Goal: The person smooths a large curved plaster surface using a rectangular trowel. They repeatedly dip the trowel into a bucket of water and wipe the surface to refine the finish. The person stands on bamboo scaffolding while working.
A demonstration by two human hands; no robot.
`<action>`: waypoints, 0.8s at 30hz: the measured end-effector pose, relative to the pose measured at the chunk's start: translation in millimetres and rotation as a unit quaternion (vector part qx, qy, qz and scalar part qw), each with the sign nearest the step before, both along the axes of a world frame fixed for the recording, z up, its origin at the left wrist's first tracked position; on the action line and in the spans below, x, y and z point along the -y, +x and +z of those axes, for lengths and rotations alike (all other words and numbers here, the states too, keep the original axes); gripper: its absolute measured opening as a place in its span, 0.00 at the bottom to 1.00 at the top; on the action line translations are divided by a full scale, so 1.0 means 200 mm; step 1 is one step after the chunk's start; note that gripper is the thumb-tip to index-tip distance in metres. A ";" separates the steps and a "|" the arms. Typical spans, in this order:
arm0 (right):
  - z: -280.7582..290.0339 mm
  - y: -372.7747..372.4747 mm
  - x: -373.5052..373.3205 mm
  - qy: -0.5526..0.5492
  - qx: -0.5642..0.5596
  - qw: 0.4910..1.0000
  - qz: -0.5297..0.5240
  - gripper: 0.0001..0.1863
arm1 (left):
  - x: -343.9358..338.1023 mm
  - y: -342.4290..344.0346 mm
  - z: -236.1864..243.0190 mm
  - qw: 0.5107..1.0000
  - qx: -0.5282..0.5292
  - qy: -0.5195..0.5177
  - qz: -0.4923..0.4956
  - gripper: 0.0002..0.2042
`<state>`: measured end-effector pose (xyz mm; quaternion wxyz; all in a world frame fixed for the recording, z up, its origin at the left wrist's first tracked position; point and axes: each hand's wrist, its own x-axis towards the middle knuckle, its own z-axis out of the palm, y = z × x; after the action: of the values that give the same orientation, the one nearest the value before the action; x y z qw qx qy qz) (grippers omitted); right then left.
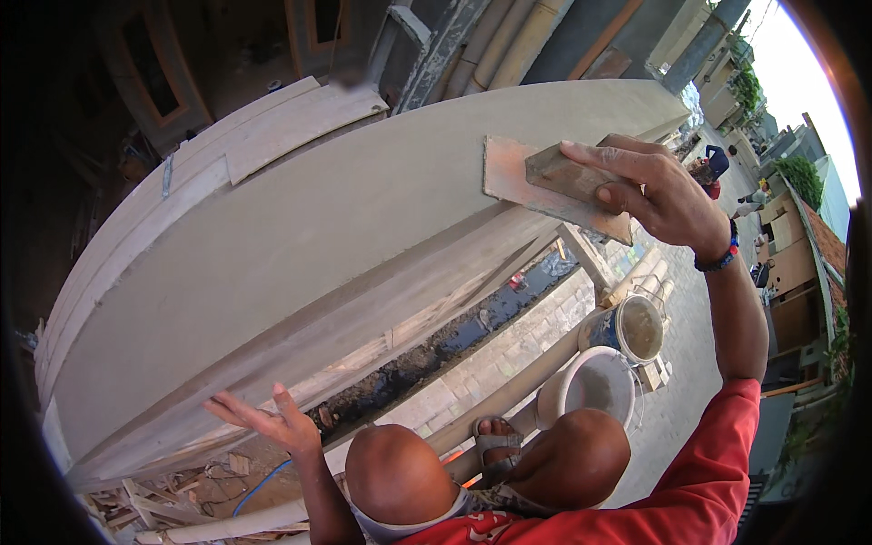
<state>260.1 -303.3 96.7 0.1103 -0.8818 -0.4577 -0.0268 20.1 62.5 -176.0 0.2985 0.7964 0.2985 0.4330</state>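
Grey plastered beam (300,236), slanting across the view: seemingly smooth over most of its face, perhaps with some finishing left. Gripping a float (510,180) in the closed right hand (661,189) toward the beam's right end; holding nothing in the left hand (277,425), spread near the lower edge.

One left hand (277,425) and one right hand (663,191) make two; one float (556,180).
One dark bucket (601,334) and one pale bucket (552,396) make two; one long grey beam (318,222), one sandal (500,442) and one red shirt (722,436); knees (395,472), two.
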 end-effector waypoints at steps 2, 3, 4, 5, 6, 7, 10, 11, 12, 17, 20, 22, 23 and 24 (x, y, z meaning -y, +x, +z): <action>0.00 0.05 0.03 -0.048 0.012 0.998 -0.033 0.27 | 0.00 0.00 0.00 1.000 0.002 0.003 0.003 0.40; -0.01 0.12 0.09 -0.035 0.023 0.998 -0.048 0.27 | -0.01 -0.01 0.00 1.000 0.002 0.004 0.004 0.40; -0.03 0.22 0.19 -0.021 0.038 0.997 -0.066 0.27 | -0.01 -0.01 0.00 1.000 0.001 0.010 0.001 0.41; -0.04 0.31 0.28 -0.008 0.053 0.995 -0.083 0.27 | -0.01 0.00 0.01 1.000 0.000 0.016 -0.001 0.41; 0.00 0.38 0.39 -0.016 0.051 0.991 -0.124 0.27 | 0.00 0.01 0.01 1.000 0.001 0.020 -0.007 0.41; 0.04 0.40 0.40 -0.022 0.048 0.985 -0.162 0.27 | 0.00 0.01 0.00 1.000 0.004 0.015 -0.014 0.41; 0.16 0.32 0.49 0.030 0.065 0.941 -0.330 0.30 | 0.00 0.01 -0.01 0.999 0.008 0.011 -0.034 0.42; 0.12 0.26 0.46 0.135 0.038 0.936 -0.324 0.32 | -0.01 0.00 -0.03 0.999 0.001 0.018 -0.033 0.43; 0.04 0.16 0.41 0.238 0.011 0.919 -0.315 0.33 | -0.02 0.00 -0.03 0.999 -0.006 0.024 -0.033 0.43; -0.56 -0.31 -0.02 0.490 0.049 0.839 -0.233 0.35 | -0.01 0.00 -0.03 0.999 -0.009 0.020 -0.031 0.44; -0.74 -0.29 -0.16 0.525 0.052 0.826 -0.199 0.34 | -0.02 -0.01 -0.04 0.999 -0.003 0.033 -0.033 0.44; -0.75 -0.23 -0.25 0.530 0.055 0.822 -0.198 0.34 | -0.02 -0.01 -0.03 0.999 0.000 0.029 -0.038 0.45; -0.74 -0.24 -0.31 0.516 0.040 0.826 -0.224 0.35 | -0.02 -0.02 -0.02 0.999 -0.002 0.019 -0.041 0.45; -0.75 -0.25 -0.34 0.500 0.025 0.829 -0.250 0.35 | -0.02 -0.03 -0.01 0.999 -0.004 0.009 -0.044 0.45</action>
<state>210.8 -234.8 -52.6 0.5142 -0.7895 -0.1484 -0.3005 14.5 66.6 -177.5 0.3092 0.8128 0.2607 0.4192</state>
